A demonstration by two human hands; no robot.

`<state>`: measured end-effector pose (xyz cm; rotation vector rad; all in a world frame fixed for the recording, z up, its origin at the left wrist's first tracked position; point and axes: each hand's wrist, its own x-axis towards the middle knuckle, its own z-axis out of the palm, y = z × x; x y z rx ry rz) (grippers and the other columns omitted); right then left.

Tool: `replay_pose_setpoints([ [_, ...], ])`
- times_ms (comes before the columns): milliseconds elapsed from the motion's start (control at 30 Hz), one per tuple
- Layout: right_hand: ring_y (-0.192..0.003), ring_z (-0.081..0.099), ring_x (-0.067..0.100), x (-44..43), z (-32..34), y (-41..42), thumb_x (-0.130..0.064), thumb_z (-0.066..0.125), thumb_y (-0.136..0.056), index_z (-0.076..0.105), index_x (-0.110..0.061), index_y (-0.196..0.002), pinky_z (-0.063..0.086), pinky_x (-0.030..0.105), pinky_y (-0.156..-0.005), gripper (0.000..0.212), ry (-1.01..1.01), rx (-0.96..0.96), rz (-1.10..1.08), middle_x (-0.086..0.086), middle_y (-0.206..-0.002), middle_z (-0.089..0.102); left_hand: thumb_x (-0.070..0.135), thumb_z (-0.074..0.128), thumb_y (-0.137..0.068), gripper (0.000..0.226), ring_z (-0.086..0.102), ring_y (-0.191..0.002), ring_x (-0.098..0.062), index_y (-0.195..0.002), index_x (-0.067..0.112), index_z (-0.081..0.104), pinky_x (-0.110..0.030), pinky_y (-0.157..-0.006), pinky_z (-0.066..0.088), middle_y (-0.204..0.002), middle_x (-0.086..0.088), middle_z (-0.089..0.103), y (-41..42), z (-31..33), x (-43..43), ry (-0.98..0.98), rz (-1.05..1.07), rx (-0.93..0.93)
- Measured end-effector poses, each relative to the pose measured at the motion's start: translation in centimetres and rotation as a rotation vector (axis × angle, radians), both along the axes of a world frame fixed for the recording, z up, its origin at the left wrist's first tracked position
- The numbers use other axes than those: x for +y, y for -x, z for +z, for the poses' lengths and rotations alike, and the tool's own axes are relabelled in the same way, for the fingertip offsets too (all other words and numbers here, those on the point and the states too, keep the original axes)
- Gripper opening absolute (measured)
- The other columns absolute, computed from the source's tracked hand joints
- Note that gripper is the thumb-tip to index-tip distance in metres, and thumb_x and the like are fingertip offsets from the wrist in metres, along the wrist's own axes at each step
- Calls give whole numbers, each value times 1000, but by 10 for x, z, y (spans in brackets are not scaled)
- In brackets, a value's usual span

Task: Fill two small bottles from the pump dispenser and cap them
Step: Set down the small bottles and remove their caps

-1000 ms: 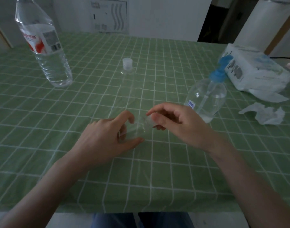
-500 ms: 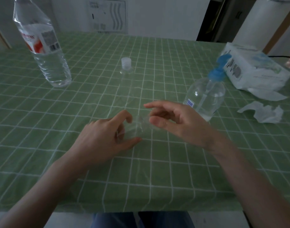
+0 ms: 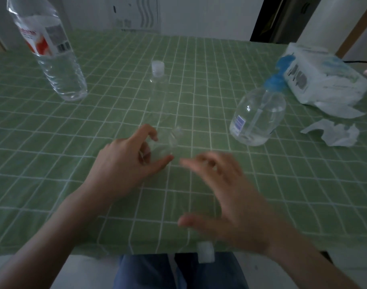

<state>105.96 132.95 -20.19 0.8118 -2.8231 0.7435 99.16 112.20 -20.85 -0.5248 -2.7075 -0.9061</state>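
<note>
A small clear bottle (image 3: pixel 164 143) with no cap on its neck stands on the green checked tablecloth (image 3: pixel 115 113), and my left hand (image 3: pixel 126 163) is curled around it. My right hand (image 3: pixel 222 197) is blurred, fingers spread, holding nothing, near the table's front edge. A small white cap (image 3: pixel 205 254) shows just past that edge, below my right hand and over my lap. A second small clear bottle (image 3: pixel 157 86) with a white cap on stands farther back at centre. The pump dispenser (image 3: pixel 259 115), clear with a blue pump head, stands to the right.
A large water bottle (image 3: pixel 55 59) stands at the back left. A white tissue pack (image 3: pixel 324 80) lies at the back right, with a crumpled tissue (image 3: pixel 334 136) in front of it. The table's near edge runs just below my hands.
My right hand has left the small bottle's neck and swept back toward the near edge, opening wide. A white cap now shows past the table edge. My left hand keeps its hold.
</note>
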Motion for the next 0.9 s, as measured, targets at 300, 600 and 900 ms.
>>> replay_pose_setpoints([
  [300, -97, 52, 17, -1, -21, -23, -37, 43, -94, 65, -5, -112, 43, 30, -88, 43, 126, 88, 40, 5, -102, 60, 72, 47, -64, 39, 53, -54, 11, -87, 41, 39, -14, -47, 32, -53, 14, 51, -17, 3, -7, -52, 9, 20],
  [600, -55, 48, -2, -11, -85, -85, -36, 67, -75, 60, -28, -55, 35, 12, -50, 22, -205, 31, 283, -14, -53, 56, 70, 48, -62, 45, 51, -48, 11, -89, 35, 43, -15, -47, 33, -56, 13, 54, -30, 8, 1, -85, 29, -14],
  [900, -119, 45, 41, -21, -205, -57, -8, 40, -95, 47, 1, -123, 35, 47, -99, 30, -599, -425, 86, 26, -129, 48, 68, 48, -64, 52, 52, -50, 6, -94, 25, 49, -19, -48, 39, -59, 11, 57, -37, 13, 2, -89, 17, 3],
])
